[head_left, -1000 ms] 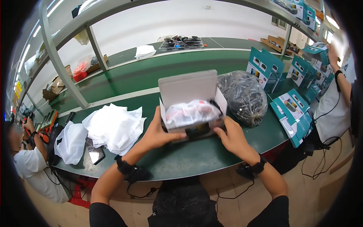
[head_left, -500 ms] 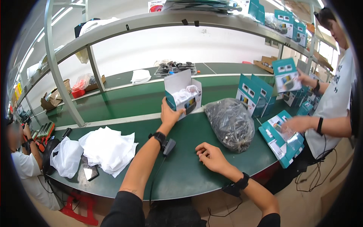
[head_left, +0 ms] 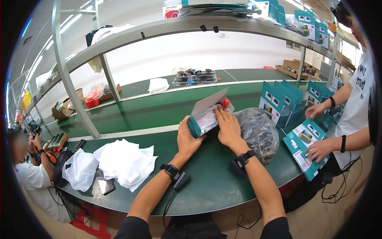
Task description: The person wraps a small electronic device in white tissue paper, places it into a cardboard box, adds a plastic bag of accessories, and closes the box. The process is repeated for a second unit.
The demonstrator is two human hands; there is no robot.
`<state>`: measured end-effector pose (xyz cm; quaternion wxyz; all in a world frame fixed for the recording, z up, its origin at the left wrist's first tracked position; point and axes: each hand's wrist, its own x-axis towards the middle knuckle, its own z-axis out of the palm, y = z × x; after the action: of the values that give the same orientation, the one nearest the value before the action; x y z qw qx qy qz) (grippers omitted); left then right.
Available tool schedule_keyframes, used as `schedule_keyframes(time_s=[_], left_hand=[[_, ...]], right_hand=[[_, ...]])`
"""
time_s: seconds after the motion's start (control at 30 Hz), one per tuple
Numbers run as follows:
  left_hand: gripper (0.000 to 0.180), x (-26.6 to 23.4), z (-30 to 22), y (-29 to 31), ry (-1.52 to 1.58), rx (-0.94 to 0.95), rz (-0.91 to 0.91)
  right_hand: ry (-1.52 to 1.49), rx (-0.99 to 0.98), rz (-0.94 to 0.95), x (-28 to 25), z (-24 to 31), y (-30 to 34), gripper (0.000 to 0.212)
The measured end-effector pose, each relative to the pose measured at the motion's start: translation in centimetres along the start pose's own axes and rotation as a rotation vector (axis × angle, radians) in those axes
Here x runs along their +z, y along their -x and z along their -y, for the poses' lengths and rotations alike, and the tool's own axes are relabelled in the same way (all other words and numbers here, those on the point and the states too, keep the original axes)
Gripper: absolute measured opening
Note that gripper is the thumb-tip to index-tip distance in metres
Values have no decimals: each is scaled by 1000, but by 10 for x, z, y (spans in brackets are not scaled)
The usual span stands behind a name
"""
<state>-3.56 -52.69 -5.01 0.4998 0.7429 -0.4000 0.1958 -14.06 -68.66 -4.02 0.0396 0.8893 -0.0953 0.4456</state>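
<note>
My left hand point(head_left: 188, 137) is closed round the near left side of a teal and white cardboard box point(head_left: 194, 127), tilted over the green bench. Its grey-white flap point(head_left: 209, 101) stands up at the back. Inside lies something in thin white wrapping point(head_left: 207, 120); what it holds is hidden. My right hand point(head_left: 229, 129) lies with stretched fingers over the box's open right side, fingertips on the wrapping. A small red-orange piece point(head_left: 225, 103) shows just beyond those fingertips. Both my wrists wear black straps with small devices.
Right of my hands sits a clear bag of dark items point(head_left: 258, 133). Teal boxes point(head_left: 276, 104) stand behind it. A co-worker's hands rest near flat teal cartons point(head_left: 306, 143). White sheets point(head_left: 125, 163), a white bag point(head_left: 80, 169) and a phone point(head_left: 106, 186) lie left. A shelf point(head_left: 175, 27) crosses above.
My right hand has moved from above the bench onto the box's contents. The box has tilted and come nearer, and the red-orange piece now shows. The co-worker no longer holds a box up.
</note>
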Motion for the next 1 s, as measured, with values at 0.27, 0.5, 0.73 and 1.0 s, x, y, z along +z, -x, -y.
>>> schedule_keyframes(time_s=[0.27, 0.5, 0.73, 1.0], left_hand=[[103, 13, 19, -9, 67, -125, -6], [106, 85, 85, -74, 203, -147, 11], [52, 108, 85, -92, -270, -214, 58], [39, 87, 73, -73, -318, -164, 215]], right_hand=[[-84, 110, -3, -22, 30, 1, 50], [-846, 601, 337, -13, 45, 65, 19], [-708, 468, 503, -12, 48, 61, 19], [-733, 431, 458, -8, 40, 61, 18]])
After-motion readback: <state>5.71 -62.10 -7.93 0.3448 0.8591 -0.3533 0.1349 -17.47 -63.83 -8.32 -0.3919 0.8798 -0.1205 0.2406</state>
